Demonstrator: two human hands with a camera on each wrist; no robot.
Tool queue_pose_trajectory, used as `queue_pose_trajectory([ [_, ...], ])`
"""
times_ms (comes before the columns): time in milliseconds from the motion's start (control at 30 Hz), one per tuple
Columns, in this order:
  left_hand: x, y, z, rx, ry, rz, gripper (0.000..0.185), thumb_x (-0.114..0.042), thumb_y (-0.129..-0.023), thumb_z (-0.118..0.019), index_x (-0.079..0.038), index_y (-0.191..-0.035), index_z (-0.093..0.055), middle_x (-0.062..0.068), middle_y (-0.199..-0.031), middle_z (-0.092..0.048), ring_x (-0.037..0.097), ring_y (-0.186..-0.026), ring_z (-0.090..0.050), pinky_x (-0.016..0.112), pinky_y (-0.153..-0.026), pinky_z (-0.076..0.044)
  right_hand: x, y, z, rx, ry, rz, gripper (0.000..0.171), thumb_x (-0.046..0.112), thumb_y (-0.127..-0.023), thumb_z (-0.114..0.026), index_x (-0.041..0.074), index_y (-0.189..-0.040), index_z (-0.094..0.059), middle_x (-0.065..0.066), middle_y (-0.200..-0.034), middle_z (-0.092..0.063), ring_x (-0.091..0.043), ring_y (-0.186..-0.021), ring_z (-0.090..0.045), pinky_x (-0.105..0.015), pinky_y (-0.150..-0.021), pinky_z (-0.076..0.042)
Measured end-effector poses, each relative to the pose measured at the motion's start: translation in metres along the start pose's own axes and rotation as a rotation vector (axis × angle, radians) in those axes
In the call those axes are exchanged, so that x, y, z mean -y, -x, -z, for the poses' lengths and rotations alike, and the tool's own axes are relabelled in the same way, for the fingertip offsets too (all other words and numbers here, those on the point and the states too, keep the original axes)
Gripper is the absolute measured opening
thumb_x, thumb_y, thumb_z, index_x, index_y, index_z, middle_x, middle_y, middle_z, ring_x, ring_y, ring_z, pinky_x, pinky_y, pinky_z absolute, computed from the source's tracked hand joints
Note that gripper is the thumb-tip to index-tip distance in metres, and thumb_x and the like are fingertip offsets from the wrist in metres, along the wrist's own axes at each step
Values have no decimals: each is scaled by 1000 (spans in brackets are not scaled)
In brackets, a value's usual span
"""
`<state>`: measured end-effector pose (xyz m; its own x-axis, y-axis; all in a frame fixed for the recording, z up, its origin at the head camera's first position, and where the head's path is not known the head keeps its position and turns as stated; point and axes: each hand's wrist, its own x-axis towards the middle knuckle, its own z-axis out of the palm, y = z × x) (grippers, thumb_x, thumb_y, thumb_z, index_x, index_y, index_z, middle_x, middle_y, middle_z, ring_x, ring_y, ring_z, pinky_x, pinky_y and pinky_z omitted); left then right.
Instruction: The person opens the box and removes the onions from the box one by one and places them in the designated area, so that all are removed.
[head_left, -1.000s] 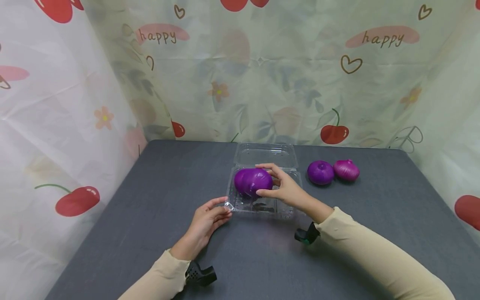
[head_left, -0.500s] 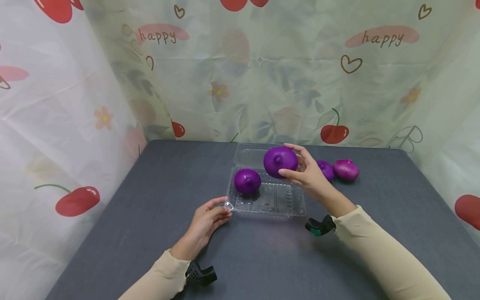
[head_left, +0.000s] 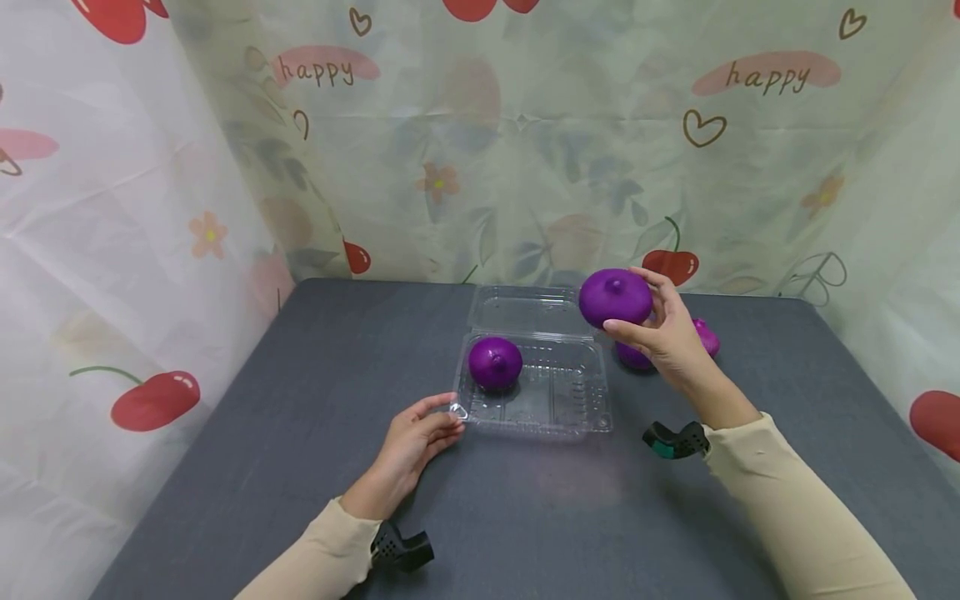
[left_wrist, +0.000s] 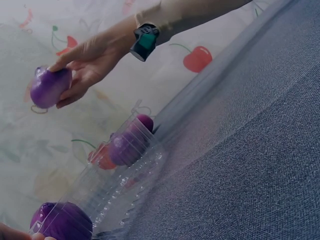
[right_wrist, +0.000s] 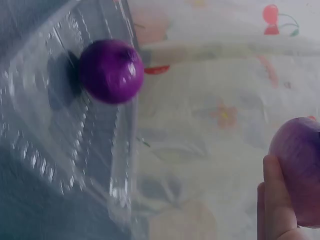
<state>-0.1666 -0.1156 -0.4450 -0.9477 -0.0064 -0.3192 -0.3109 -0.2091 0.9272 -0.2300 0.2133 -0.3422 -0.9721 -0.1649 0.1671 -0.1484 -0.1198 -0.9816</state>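
A purple onion (head_left: 615,297) is held up by my right hand (head_left: 671,342), thumb below and fingers behind, above the table and past the container's right side. The clear plastic clamshell container (head_left: 573,387) lies with its lid (head_left: 525,310) folded back. One onion (head_left: 495,364) sits in its left part, seen also in the right wrist view as a round onion (right_wrist: 111,71). My left hand (head_left: 412,442) pinches the container's front left corner between thumb and fingers. In the left wrist view the held onion (left_wrist: 50,87) hangs well above the container.
On the dark grey table (head_left: 360,350), right of the container, lie two more onions, a darker one (head_left: 633,358) and a pinker one (head_left: 707,337), both partly hidden by my right hand. A printed curtain (head_left: 525,192) closes off the back and sides.
My right hand has lifted one onion out of the container and carried it up and to the right. The left hand stays at the corner; the other onion remains in place.
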Motion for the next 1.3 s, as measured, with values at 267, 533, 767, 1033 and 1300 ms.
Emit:
queue_pose_trajectory([
  [267,0,0,0,-6,4,4,39,0,-88,-63,0,-127,-59,4,-82,-69,13,-77,-68,29,-77,-58,11,6,23,-19,11,13,77,-8,-85,-66,23,-146,-31,3,-141,-36,-13,-114,-52,-22,-79,-56],
  [533,-1,0,1,-5,3,6,39,0,-88,-63,0,-126,-59,4,-82,-69,13,-77,-68,31,-79,-58,13,14,41,-80,44,13,84,-10,-81,-69,22,-146,-28,4,-135,-35,-12,-114,-50,-18,-79,-55],
  [767,-1,1,0,-11,1,8,38,0,-88,-62,0,-126,-60,5,-82,-69,14,-77,-68,29,-77,-58,5,24,61,-159,281,0,83,1,-83,-74,22,-148,-27,9,-130,-34,-11,-112,-44,-10,-77,-50],
  [1033,-1,1,0,-15,8,10,38,1,-88,-62,0,-126,-60,5,-81,-68,14,-77,-68,30,-77,-58,-8,34,70,-150,525,-44,81,16,-87,-73,20,-150,-23,-1,-134,-32,-12,-114,-42,-8,-77,-47],
  [1300,0,0,0,-10,-2,5,39,0,-88,-62,0,-127,-59,4,-82,-68,13,-77,-68,30,-78,-58,-26,43,73,-106,614,-119,84,24,-87,-73,12,-150,-20,-21,-144,-26,-34,-123,-37,-9,-76,-43],
])
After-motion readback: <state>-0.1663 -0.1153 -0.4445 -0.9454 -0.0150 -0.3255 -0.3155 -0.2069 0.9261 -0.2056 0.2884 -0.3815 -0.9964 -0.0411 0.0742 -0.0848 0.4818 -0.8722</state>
